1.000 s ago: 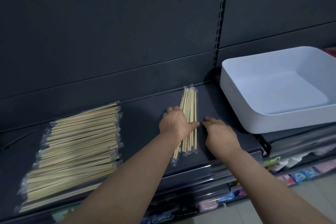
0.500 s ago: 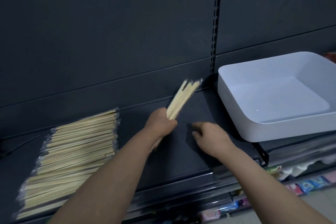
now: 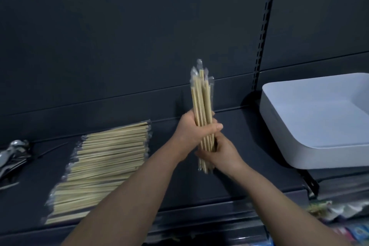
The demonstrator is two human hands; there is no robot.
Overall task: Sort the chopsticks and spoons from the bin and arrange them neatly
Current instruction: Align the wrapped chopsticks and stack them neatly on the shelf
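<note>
**Inspector:** Where is the item being handled?

**Assistant:** One bundle of chopsticks [image 3: 202,102], wrapped in clear plastic, is held nearly upright above the dark shelf [image 3: 249,168], about the middle of the scene. The top ends are uneven. I cannot tell whether the lower ends touch the shelf.

**Inspector:** What are the hands doing?

**Assistant:** The left hand [image 3: 189,132] grips the bundle about its middle, with the thumb laid across the near side. The right hand [image 3: 225,154] sits just below, touching the left, and its fingers are curled round the lower part of the same bundle. Both hands hold it firmly.

**Inspector:** What other stock is on the shelf?

**Assistant:** A stack of chopsticks [image 3: 103,166], also in clear wrap, lies flat on the shelf to the left of the hands and apart from them. Its rows run parallel. At the far left edge lie shiny metal spoons [image 3: 14,156]. They are blurred, so I cannot count them.

**Inspector:** And the container?

**Assistant:** The white bin [image 3: 283,136] stands on the shelf to the right, apart from the bundle. The right edge of the view cuts part of it off.

**Inspector:** What about the surroundings?

**Assistant:** A dark back panel [image 3: 119,46] runs behind everything on the far side. Below the shelf, at the near right, are coloured packets [image 3: 343,217], too blurred to identify.
</note>
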